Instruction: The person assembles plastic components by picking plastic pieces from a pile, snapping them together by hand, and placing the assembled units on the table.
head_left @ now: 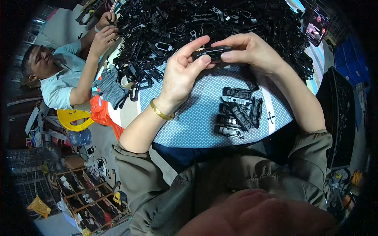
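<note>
Between both hands I hold a long, narrow black plastic part (214, 52) above the table, level with the near edge of a big heap of similar parts (181, 23). My left hand (187, 61), with a gold bangle at the wrist, pinches its left end between thumb and fingers. At its right end, my right hand (242, 49) grips with thumb and fingertips. Fingers cover part of it, so its exact kind does not show. On the dotted cloth (189, 126), nearer to me and right of centre, lies a small group of black and grey parts (240, 112).
At the far left sits another person (63, 74), hands raised at the heap's edge. Grey gloves (112, 86), a tape roll (125, 82) and an orange-red plastic bag (103, 114) lie at the table's left side. A lit screen (317, 27) stands at the far right.
</note>
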### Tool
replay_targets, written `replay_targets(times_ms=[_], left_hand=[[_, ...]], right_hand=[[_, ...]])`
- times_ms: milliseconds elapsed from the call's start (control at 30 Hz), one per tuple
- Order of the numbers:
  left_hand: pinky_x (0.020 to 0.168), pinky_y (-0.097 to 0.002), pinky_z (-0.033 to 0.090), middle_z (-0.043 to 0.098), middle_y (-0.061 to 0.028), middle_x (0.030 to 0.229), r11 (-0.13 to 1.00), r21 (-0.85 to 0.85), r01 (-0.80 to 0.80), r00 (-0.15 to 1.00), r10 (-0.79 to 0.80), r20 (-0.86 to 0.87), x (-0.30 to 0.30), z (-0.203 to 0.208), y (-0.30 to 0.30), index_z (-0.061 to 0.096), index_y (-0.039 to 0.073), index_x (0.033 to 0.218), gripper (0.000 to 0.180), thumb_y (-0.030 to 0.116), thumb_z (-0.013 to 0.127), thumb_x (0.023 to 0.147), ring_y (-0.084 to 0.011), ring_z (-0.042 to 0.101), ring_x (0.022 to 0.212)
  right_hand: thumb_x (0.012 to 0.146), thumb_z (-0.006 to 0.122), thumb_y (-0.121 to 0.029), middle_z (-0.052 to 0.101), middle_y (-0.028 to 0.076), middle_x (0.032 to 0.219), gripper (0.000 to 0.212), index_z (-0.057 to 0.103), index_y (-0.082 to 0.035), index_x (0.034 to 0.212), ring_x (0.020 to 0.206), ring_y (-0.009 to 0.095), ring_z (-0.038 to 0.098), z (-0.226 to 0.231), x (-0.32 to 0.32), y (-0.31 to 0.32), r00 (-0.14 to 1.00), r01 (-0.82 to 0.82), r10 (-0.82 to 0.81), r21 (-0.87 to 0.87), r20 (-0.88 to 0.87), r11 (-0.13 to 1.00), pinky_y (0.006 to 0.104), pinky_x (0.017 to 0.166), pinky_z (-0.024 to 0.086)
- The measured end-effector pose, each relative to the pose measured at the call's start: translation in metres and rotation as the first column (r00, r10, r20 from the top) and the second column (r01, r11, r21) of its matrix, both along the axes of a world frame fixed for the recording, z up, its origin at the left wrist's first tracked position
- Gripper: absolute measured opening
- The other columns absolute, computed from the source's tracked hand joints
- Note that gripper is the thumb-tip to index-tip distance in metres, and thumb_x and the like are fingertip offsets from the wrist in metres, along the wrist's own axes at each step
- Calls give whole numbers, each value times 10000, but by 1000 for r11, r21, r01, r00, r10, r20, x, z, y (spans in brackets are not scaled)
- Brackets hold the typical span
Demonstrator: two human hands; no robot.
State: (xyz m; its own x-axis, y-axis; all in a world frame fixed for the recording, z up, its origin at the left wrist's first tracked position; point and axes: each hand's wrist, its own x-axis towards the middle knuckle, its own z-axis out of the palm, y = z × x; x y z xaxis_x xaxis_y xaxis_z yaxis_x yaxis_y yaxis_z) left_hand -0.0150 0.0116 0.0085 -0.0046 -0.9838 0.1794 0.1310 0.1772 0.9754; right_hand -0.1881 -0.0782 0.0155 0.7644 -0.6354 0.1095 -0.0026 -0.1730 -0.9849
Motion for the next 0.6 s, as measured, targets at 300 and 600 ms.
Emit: replay_targets(times_ms=[300,600], left_hand=[[855,-342,456,545,-156,1132,825,-281,490,723,-204,661,-24,-6,13,566,62,1099,382,82,653,728,-268,550,1017],[866,-295,453,570,-126,1083,917,-50,396,854,-348,386,-17,-4,10,529,2,1120,312,143,555,843,-193,559,993]], right_hand=[[772,582,-135,577,62,912,168,658,-83,912,892,214,537,-3,-36,-69,715,-86,-678,-984,-171,158,340,735,459],[680,640,-92,548,91,862,208,594,-41,877,847,256,522,18,-16,-52,554,-159,-813,-981,-179,108,344,701,458]])
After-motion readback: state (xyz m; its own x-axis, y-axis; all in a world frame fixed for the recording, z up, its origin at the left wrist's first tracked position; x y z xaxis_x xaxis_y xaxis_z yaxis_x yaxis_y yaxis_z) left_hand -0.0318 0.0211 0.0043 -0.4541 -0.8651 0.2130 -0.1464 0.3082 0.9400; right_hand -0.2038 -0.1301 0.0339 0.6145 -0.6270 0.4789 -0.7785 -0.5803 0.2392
